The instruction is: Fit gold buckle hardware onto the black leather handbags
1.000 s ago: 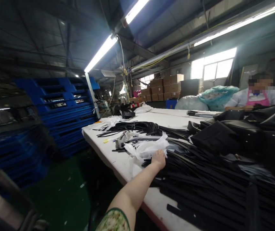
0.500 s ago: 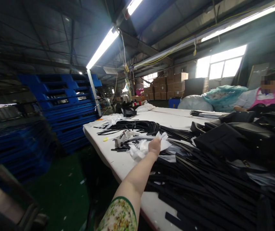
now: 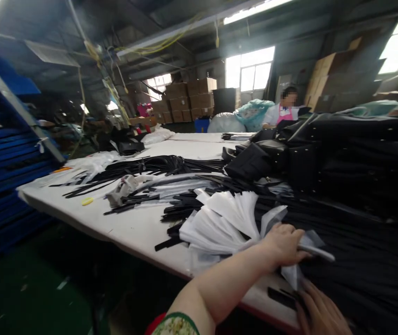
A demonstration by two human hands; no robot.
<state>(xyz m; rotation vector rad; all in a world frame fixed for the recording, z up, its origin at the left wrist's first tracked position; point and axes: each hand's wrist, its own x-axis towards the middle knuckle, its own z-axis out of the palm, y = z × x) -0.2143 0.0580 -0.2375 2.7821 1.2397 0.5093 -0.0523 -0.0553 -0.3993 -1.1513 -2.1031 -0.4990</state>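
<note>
Since a second ago the left hand [image 3: 282,244] has drawn back toward the table's near edge, bringing the bags [image 3: 227,221] with it. Blue pallets [image 3: 0,158] stand far left. On the white table [image 3: 132,228] lie a yellow scrap [image 3: 87,201] and loose black straps [image 3: 157,165]. The bags — clear, fanned out — rest on the strap pile just left of the hand, whose fingers are clamped on their ends. Below it, the right hand [image 3: 322,311] lies flat on the straps, fingers together. Beyond — a seated person [image 3: 286,111].
</note>
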